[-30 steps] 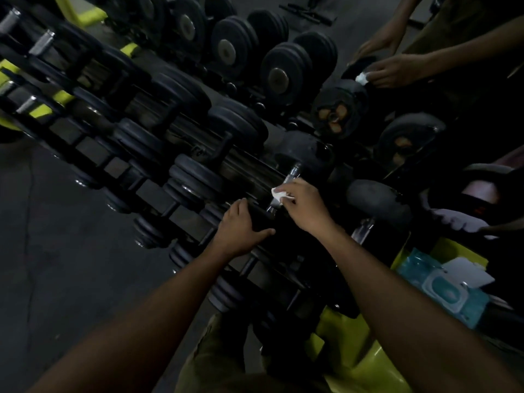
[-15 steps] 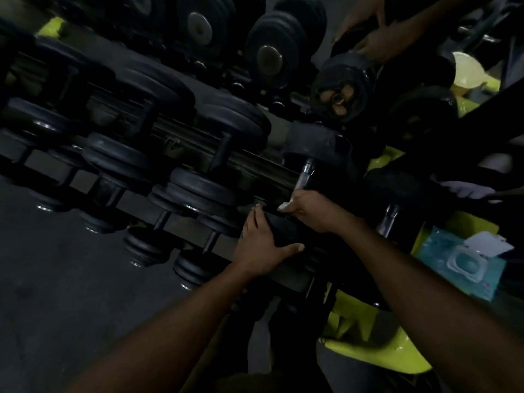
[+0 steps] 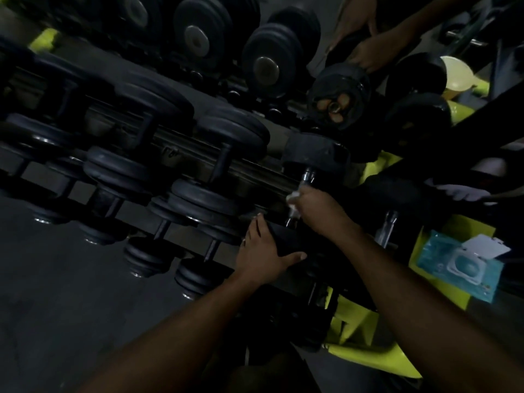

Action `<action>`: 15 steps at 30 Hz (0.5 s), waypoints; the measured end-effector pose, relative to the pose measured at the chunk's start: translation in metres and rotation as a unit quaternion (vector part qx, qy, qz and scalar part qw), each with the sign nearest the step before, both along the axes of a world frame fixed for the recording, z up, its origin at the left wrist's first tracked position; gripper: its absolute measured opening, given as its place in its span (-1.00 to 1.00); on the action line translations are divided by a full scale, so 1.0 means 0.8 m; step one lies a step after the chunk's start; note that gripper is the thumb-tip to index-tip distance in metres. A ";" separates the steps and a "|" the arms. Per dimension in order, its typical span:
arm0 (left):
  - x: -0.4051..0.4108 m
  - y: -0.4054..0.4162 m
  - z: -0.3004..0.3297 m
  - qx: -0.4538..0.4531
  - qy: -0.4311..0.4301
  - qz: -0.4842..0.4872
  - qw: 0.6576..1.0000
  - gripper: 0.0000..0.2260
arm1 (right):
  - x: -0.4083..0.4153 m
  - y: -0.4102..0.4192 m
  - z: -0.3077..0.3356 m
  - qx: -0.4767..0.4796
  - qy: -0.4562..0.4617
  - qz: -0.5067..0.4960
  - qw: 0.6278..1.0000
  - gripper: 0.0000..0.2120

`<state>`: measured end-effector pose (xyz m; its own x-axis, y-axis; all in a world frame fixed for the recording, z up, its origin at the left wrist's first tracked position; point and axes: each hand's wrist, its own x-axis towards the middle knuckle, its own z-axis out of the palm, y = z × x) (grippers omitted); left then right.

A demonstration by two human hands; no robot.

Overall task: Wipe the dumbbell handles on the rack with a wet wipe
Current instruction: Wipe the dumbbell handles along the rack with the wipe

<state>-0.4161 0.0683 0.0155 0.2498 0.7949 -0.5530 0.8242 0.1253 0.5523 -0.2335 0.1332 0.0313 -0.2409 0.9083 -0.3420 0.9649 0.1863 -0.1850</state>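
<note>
The right hand (image 3: 317, 209) is curling its grip round a white wet wipe (image 3: 293, 198) and the chrome dumbbell handle (image 3: 306, 178), which is lying on the rack (image 3: 198, 160) between two black weight heads. The left hand (image 3: 263, 255) is resting on the near weight head (image 3: 289, 241), fingers straight, thumb hooking its front edge. A blue wipe pack (image 3: 456, 265) is lying with its lid open to the right.

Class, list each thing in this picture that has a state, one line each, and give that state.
wet wipe: bunched, pressed on the handle by the right hand.
dumbbell handle: on the rack, partly covered by the wipe.
right hand: grips the wipe around the handle.
left hand: rests on the near dumbbell head, thumb spread.
wipes pack: lid flipped open.
</note>
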 end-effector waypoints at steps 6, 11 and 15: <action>-0.003 0.002 0.000 0.009 0.004 -0.009 1.000 0.28 | 0.010 -0.006 -0.017 0.027 0.053 -0.023 0.998 -0.73; -0.002 0.001 0.002 0.012 -0.019 0.005 1.000 0.23 | 0.024 -0.029 -0.016 -0.040 0.147 0.049 0.987 -0.70; -0.001 0.001 0.006 0.003 -0.026 0.015 1.000 0.22 | 0.031 -0.025 -0.017 0.032 0.210 -0.026 0.977 -0.70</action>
